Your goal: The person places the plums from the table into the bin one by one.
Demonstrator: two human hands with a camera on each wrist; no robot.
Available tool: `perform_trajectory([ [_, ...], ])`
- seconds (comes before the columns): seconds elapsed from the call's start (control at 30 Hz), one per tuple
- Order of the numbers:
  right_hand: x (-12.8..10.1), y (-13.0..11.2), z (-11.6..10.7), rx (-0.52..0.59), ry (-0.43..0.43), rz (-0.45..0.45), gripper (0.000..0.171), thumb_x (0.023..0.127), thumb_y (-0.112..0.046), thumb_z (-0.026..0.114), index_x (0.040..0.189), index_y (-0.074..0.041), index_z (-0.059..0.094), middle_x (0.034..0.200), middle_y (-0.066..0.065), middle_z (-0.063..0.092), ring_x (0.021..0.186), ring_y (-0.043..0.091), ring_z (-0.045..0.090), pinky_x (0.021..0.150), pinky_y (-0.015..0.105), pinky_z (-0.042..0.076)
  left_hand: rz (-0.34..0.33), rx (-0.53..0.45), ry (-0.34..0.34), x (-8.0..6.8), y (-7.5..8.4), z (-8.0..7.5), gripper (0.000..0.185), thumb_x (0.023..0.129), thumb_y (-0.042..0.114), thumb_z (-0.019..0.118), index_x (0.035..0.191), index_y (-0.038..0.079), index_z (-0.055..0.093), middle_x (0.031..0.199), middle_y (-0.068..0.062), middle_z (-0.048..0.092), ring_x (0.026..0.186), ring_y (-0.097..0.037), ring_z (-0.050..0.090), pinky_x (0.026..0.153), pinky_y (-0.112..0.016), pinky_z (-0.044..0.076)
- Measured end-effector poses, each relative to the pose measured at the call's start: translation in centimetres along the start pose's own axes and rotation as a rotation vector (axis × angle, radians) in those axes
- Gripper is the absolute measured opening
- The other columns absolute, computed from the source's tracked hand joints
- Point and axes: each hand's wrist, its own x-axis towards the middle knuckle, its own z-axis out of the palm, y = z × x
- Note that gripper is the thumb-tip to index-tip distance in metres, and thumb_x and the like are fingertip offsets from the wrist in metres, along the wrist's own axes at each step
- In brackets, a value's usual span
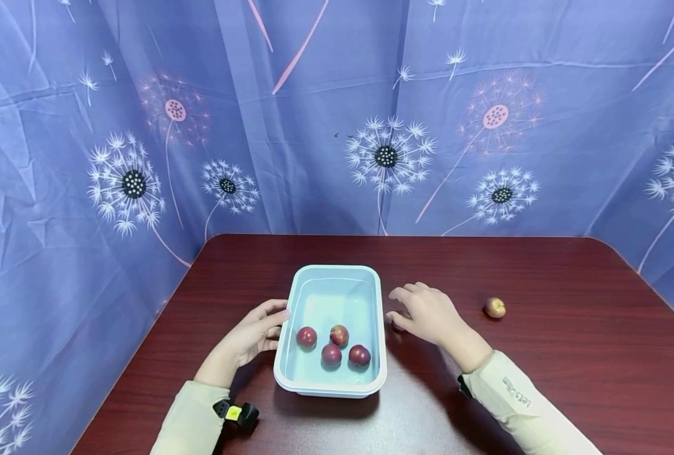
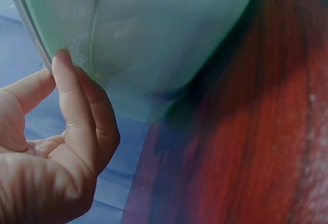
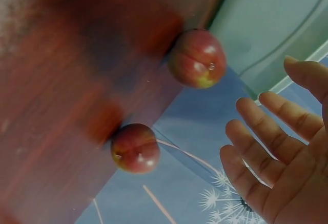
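Note:
A pale blue plastic tub (image 1: pixel 337 387) stands on the table, with several red plums (image 1: pixel 331 355) lying in its nearer half. My left hand (image 1: pixel 253 336) pinches the tub's left rim. The left wrist view shows the fingers (image 2: pixel 74 106) bent against the outer wall at that rim. Just right of the tub, my right hand (image 1: pixel 430 316) hangs over a plum (image 3: pixel 197 58), mostly covered by the hand in the head view. Its fingers (image 3: pixel 256 170) are spread and relaxed, apart from the plum, and the palm holds nothing.
Another plum (image 1: pixel 494 308), reddish yellow, lies on the dark red wooden table (image 1: pixel 570 354) to the right of my right hand. Behind the table's back edge hangs a blue curtain (image 1: pixel 314 158) with dandelion prints. A black wrist camera (image 1: pixel 240 414) sits on the left sleeve.

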Motion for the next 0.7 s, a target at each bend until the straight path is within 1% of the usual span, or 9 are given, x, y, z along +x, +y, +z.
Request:
perform_trajectory([
  [0.3,-0.4,0.2,0.9,-0.015,-0.035,0.007,0.026,0.075,-0.023,0.077,0.094,-0.009,0.066,0.084,0.004,0.065,0.08,0.024,0.06,0.072,0.04,0.051,-0.001,-0.001,0.002,0.0,0.0,0.0,0.053,0.098,0.025,0.052,0.139,-0.002,0.032,0.101,-0.004,0.064,0.081,-0.011,0.065,0.069,-0.026,0.055],
  [0.57,-0.6,0.4,1.1,-0.045,-0.068,-0.004,0.03,0.072,-0.026,0.079,0.093,-0.009,0.066,0.079,0.003,0.061,0.077,0.026,0.058,0.074,0.045,0.05,0.0,-0.003,0.005,0.0,-0.2,0.0,0.053,0.098,0.025,0.052,0.139,-0.002,0.032,0.101,-0.003,0.064,0.081,-0.01,0.065,0.069,-0.026,0.055],
  [0.7,-0.7,0.6,1.3,-0.049,-0.079,-0.006,0.032,0.071,-0.027,0.079,0.093,-0.009,0.066,0.081,0.004,0.062,0.077,0.027,0.059,0.074,0.045,0.05,0.002,-0.006,-0.001,0.0,-0.2,0.0,0.053,0.098,0.025,0.052,0.139,-0.002,0.031,0.1,-0.004,0.063,0.081,-0.01,0.065,0.069,-0.026,0.055],
])
